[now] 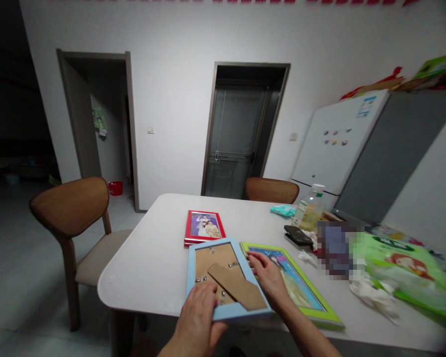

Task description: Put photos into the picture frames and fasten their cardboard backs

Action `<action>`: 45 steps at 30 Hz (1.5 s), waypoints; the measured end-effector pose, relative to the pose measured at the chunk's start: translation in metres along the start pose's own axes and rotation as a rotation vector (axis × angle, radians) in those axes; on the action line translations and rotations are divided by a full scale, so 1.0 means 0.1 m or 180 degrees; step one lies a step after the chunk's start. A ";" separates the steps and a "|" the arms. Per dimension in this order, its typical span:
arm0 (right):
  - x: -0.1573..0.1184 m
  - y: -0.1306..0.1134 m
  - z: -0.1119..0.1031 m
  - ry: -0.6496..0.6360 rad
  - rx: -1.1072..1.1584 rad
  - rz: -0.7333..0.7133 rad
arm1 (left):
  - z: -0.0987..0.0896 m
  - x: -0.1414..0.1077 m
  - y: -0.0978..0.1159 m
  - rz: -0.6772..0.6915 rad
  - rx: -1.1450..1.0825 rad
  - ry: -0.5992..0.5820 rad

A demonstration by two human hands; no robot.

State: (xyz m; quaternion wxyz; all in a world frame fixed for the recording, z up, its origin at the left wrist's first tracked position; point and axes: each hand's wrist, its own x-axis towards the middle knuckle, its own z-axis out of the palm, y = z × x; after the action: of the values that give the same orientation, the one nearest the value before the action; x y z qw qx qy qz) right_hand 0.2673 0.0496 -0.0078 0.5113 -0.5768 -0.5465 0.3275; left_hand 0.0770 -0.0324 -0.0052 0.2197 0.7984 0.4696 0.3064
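A light blue picture frame (228, 313) lies tilted at the near table edge, its brown backing up. Metal clips (230, 266) sit around the backing, and a brown stand flap (238, 290) slants across it. My left hand (198, 312) grips the frame's near left corner, fingers on top and thumb at the lower edge. At its right edge is my right hand (269, 277), fingers curled together; whatever they may hold is hidden. Under that hand lies a green picture frame (319, 306) with a portrait. Beyond is a red picture frame (188, 230) showing a photo of people.
On the right of the white table (144, 267) are a bottle (310, 208), a black phone-like object (298, 235), crumpled tissues (375, 295) and a green package (405, 263). Wooden chairs stand at the left (72, 206) and the far side (272, 190).
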 end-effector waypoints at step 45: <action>0.73 -0.11 0.97 -0.0839 -0.2885 -0.1673 | 0.20 0.63 -0.67 -0.1622 -0.2647 0.1051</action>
State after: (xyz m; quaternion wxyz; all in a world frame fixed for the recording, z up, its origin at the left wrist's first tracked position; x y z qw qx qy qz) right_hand 0.1871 0.1410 -0.0095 0.2030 -0.5374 -0.8184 -0.0105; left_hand 0.0727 0.0536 -0.0443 0.5092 0.4447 0.5160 0.5260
